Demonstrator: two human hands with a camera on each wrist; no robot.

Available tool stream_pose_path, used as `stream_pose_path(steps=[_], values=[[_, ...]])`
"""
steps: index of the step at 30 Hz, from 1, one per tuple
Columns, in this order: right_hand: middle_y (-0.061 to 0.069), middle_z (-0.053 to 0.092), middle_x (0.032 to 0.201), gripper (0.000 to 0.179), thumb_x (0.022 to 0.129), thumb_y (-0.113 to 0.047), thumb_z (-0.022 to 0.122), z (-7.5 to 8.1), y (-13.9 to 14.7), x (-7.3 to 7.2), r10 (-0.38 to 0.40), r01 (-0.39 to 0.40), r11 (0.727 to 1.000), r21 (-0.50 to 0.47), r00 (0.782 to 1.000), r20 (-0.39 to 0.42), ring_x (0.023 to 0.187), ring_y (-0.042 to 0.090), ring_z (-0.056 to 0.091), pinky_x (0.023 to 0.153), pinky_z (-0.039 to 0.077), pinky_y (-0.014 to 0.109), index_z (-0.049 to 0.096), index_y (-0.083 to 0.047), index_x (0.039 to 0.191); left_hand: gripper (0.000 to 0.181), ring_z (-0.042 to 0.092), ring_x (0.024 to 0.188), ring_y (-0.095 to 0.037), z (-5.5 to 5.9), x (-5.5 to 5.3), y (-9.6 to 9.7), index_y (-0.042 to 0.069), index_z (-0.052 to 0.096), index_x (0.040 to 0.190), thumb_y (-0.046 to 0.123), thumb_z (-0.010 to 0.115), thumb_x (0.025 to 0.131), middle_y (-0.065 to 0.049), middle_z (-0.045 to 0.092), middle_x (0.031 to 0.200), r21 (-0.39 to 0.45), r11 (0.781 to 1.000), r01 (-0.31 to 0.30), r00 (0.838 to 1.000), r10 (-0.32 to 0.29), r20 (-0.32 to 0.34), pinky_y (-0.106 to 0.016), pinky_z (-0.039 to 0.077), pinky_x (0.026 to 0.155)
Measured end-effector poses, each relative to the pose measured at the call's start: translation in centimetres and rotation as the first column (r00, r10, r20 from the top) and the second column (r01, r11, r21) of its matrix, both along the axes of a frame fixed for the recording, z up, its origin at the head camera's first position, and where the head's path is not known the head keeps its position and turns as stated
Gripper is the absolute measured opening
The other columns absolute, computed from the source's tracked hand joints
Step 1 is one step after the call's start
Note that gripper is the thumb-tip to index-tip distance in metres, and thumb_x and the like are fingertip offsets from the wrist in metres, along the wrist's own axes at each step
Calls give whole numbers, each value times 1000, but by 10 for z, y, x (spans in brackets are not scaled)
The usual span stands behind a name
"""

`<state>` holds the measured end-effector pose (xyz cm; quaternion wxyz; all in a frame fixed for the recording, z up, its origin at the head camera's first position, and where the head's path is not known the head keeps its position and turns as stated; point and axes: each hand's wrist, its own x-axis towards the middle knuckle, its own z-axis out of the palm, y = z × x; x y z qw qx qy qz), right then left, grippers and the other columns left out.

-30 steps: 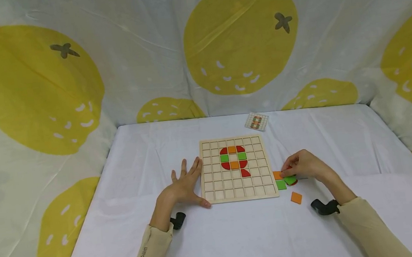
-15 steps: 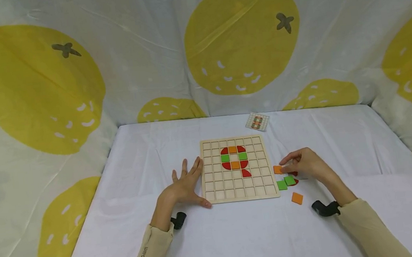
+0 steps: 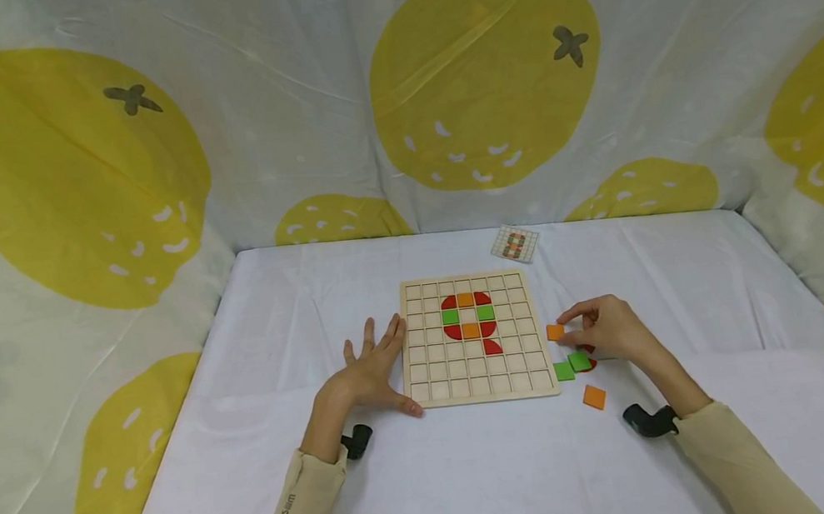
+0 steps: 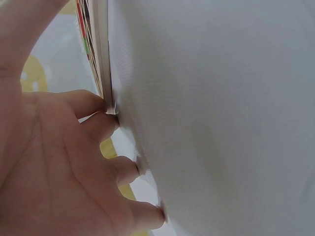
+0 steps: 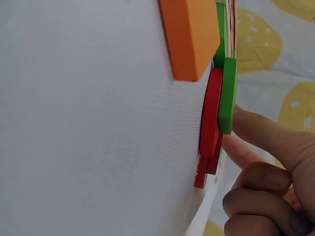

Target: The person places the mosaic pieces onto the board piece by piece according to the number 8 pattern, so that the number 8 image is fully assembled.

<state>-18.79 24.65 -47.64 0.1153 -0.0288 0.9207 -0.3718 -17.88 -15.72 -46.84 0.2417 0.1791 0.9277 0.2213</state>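
Observation:
A wooden grid board (image 3: 432,376) lies on the white cloth, with red, orange and green pieces set in its upper middle squares and one red piece just below them. My left hand (image 3: 370,372) is spread at its left side, fingertips against the edge and thumb by the near corner; the left wrist view shows those fingers (image 4: 91,103) at the board's side. To the right of the board, my right hand (image 3: 611,328) pinches an orange square tile (image 3: 555,332) between thumb and index finger. In the right wrist view the tile is hidden behind green and red pieces.
Near the right hand lie two green tiles (image 3: 563,371), one resting on red pieces (image 5: 210,113). Another orange tile (image 3: 594,397) lies closer to me. A small pattern card (image 3: 515,244) is behind the board. Lemon-print cloth (image 3: 483,73) walls in the table.
My right hand has shifted from the green and red pieces to the orange tile, which has slid away from me, off the green tile's side. The left hand has stayed put.

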Motion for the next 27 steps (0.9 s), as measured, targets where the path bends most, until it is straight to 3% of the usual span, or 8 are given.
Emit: stream_pose_path(steps=[4,11,15,22,27], values=[[-2,49,59,30,82,-18,88,0,0,0,-14,14,1000,14,1000,1,55,18,57,48,37,24,79,-4,107,151,-23,157,-48,-2,0,-1,11,-3,167,58,95,62,-9,-8,176,23,1000,-1,1000,1,-1,-81,-11,116],[-1,49,61,28,86,-18,84,1,-1,1,-20,21,1000,19,1000,-17,55,18,53,48,36,24,79,-3,110,145,-19,158,-48,6,3,3,9,-1,167,50,95,67,-10,-6,176,-44,999,-5,1000,5,-14,-80,-7,119],[0,49,59,29,87,-17,83,4,-6,2,-22,21,999,-27,999,-45,53,19,52,47,35,24,78,-2,112,144,-19,158,-49,6,3,4,9,-1,167,49,95,68,-11,-6,176,-51,999,-6,1000,5,-17,-80,-6,119],[-2,42,64,27,87,-18,84,5,-36,3,17,-20,995,-96,999,-32,54,12,37,47,28,22,79,-7,112,143,-19,158,-48,6,3,3,8,0,167,49,95,68,-11,-6,176,-49,999,-6,1000,5,-11,-79,-7,119],[-2,41,64,24,86,-19,85,5,-65,4,73,-77,988,-133,997,-35,56,13,34,50,25,22,80,-9,107,144,-20,158,-48,5,2,3,9,-2,167,49,94,68,-10,-7,176,-54,999,-2,1000,2,-7,-79,-7,119]])
